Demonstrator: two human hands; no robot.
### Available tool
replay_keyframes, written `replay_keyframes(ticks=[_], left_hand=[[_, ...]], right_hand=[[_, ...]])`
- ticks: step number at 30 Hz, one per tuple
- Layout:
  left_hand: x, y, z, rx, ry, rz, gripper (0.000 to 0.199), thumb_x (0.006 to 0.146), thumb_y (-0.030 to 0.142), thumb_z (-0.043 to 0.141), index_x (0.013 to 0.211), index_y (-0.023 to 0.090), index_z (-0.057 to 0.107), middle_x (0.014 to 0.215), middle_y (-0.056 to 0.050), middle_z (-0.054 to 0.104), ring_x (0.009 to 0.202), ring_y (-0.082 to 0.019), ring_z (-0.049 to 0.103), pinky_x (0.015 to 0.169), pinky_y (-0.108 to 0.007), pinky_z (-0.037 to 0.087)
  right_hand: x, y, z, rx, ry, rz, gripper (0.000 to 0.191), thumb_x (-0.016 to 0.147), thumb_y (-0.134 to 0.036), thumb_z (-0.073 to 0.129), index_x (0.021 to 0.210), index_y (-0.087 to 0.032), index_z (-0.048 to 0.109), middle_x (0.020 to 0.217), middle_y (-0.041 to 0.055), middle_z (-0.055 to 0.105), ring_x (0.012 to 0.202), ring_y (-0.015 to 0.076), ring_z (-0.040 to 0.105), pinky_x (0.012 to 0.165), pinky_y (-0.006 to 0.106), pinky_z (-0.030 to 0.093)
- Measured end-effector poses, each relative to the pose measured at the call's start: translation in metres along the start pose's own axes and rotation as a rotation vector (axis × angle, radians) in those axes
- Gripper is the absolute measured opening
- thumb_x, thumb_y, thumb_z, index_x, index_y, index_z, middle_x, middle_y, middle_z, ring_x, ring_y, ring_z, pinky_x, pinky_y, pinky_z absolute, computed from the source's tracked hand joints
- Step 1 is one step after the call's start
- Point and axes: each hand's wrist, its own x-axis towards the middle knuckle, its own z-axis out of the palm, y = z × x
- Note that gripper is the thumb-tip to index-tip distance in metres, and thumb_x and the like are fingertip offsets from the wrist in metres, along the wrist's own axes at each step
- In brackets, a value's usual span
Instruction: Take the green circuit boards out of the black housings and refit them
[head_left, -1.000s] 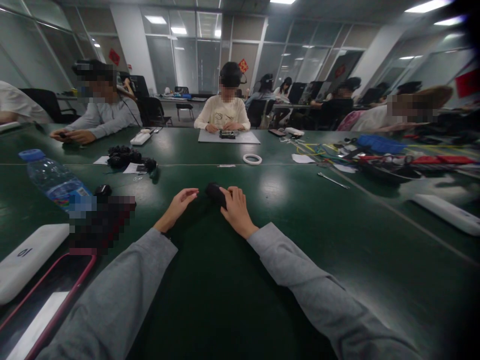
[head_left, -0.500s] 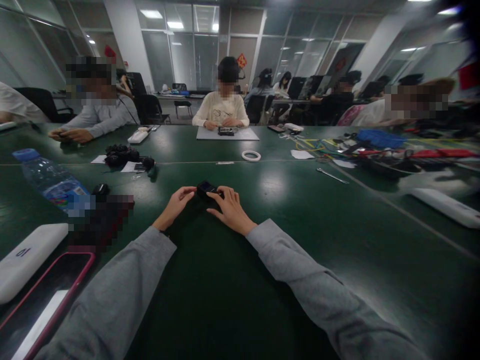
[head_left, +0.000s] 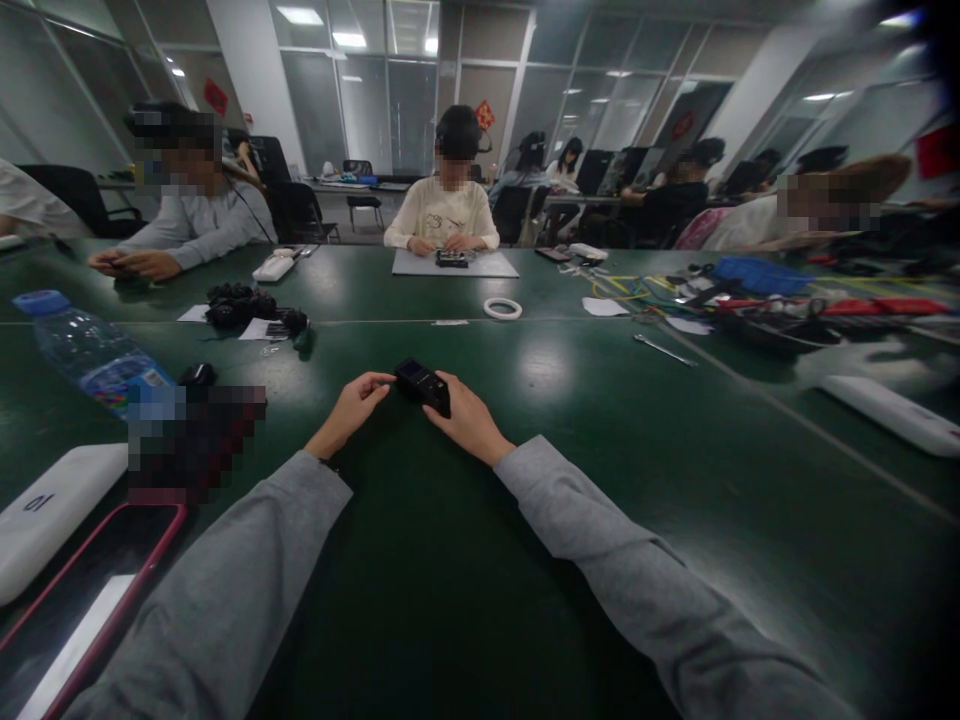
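Observation:
A small black handheld device [head_left: 420,384] with a little screen and buttons sits at the middle of the green table, its screen end pointing away and to the left. My right hand [head_left: 469,415] is closed around its right side, thumb along the near edge and fingers behind it. At the screen end is my left hand [head_left: 355,408], index finger reaching to the device's left corner and thumb slightly apart below. The left hand's other fingers are partly hidden. Both forearms wear grey sleeves.
To the left are a water bottle [head_left: 97,360], a white box-shaped device [head_left: 56,510] and a pink-edged phone [head_left: 97,600]. Ahead lie black parts [head_left: 251,308] and a white ring [head_left: 502,308]. A wrench [head_left: 664,350] and cables [head_left: 637,288] lie right. A co-worker [head_left: 442,215] sits opposite.
My right fingers have moved off the device's face to its right side, so its buttons now show. My left hand stays nearly in place at the other end.

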Motion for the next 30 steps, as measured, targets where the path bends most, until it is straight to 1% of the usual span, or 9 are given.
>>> replay_keyframes(ticks=[5, 10, 13, 15, 18, 20, 22, 26, 30], left_hand=[[-0.002, 0.002, -0.001, 0.122, -0.065, 0.040, 0.030, 0.081, 0.037, 0.056, 0.103, 0.021, 0.069, 0.090, -0.005, 0.068, 0.078, -0.020, 0.060, 0.074, -0.037, 0.047], [-0.003, 0.004, -0.002, 0.131, -0.068, 0.064, 0.029, 0.081, 0.035, 0.056, 0.103, 0.021, 0.068, 0.084, -0.004, 0.067, 0.072, -0.018, 0.058, 0.070, -0.035, 0.047], [-0.001, 0.000, -0.001, 0.107, -0.071, 0.072, 0.027, 0.081, 0.034, 0.056, 0.101, 0.019, 0.066, 0.085, -0.004, 0.066, 0.073, -0.018, 0.058, 0.072, -0.034, 0.046], [0.001, -0.004, 0.000, 0.052, -0.042, 0.071, 0.025, 0.081, 0.034, 0.057, 0.098, 0.018, 0.064, 0.088, -0.005, 0.065, 0.078, -0.018, 0.059, 0.073, -0.034, 0.047], [0.004, -0.012, 0.001, -0.049, 0.067, 0.067, 0.025, 0.081, 0.035, 0.057, 0.098, 0.017, 0.058, 0.089, -0.004, 0.063, 0.082, -0.017, 0.059, 0.076, -0.032, 0.047], [0.006, -0.016, 0.001, -0.084, 0.143, 0.058, 0.030, 0.083, 0.039, 0.056, 0.104, 0.018, 0.056, 0.094, -0.004, 0.062, 0.085, -0.016, 0.059, 0.079, -0.031, 0.047], [0.008, -0.019, 0.001, -0.094, 0.165, 0.048, 0.036, 0.085, 0.043, 0.053, 0.111, 0.018, 0.054, 0.103, -0.006, 0.062, 0.091, -0.017, 0.059, 0.084, -0.033, 0.047], [0.007, -0.019, 0.003, -0.062, 0.057, 0.077, 0.042, 0.087, 0.047, 0.050, 0.118, 0.019, 0.053, 0.120, -0.008, 0.059, 0.110, -0.020, 0.056, 0.097, -0.037, 0.042], [0.007, -0.020, 0.005, 0.020, 0.020, 0.087, 0.047, 0.086, 0.048, 0.051, 0.121, 0.017, 0.053, 0.123, -0.011, 0.059, 0.114, -0.023, 0.055, 0.100, -0.040, 0.040]], right_hand=[[0.000, -0.003, -0.002, -0.006, -0.027, 0.026, 0.065, 0.084, -0.042, 0.065, 0.136, -0.017, 0.035, 0.124, 0.0157, 0.054, 0.110, 0.0282, 0.056, 0.092, 0.048, 0.047], [0.001, -0.004, -0.002, -0.005, -0.042, 0.017, 0.068, 0.083, -0.045, 0.066, 0.136, -0.017, 0.034, 0.125, 0.0164, 0.053, 0.111, 0.0293, 0.056, 0.092, 0.050, 0.047], [0.002, -0.004, -0.002, 0.017, -0.040, 0.004, 0.064, 0.084, -0.040, 0.066, 0.135, -0.017, 0.035, 0.125, 0.0154, 0.053, 0.112, 0.0282, 0.055, 0.093, 0.048, 0.046], [0.003, -0.003, -0.003, 0.039, -0.032, -0.036, 0.060, 0.084, -0.034, 0.064, 0.134, -0.018, 0.037, 0.126, 0.0139, 0.052, 0.114, 0.0269, 0.053, 0.096, 0.046, 0.045], [0.004, -0.002, -0.003, 0.066, -0.031, -0.087, 0.056, 0.084, -0.029, 0.063, 0.133, -0.018, 0.039, 0.125, 0.0122, 0.052, 0.116, 0.0256, 0.050, 0.097, 0.044, 0.043], [0.005, -0.002, -0.004, 0.075, -0.045, -0.094, 0.055, 0.084, -0.028, 0.063, 0.133, -0.019, 0.040, 0.124, 0.0114, 0.053, 0.114, 0.0253, 0.051, 0.096, 0.043, 0.044], [0.005, -0.001, -0.005, 0.078, -0.061, -0.096, 0.055, 0.084, -0.028, 0.064, 0.133, -0.020, 0.041, 0.123, 0.0104, 0.054, 0.112, 0.0254, 0.051, 0.095, 0.043, 0.043], [0.006, -0.002, -0.006, 0.087, -0.076, -0.093, 0.055, 0.084, -0.028, 0.064, 0.133, -0.022, 0.040, 0.123, 0.0090, 0.054, 0.110, 0.0255, 0.051, 0.093, 0.043, 0.043], [0.005, 0.000, -0.005, 0.094, -0.071, -0.089, 0.055, 0.084, -0.030, 0.064, 0.134, -0.023, 0.040, 0.123, 0.0083, 0.055, 0.109, 0.0255, 0.051, 0.092, 0.042, 0.043]])
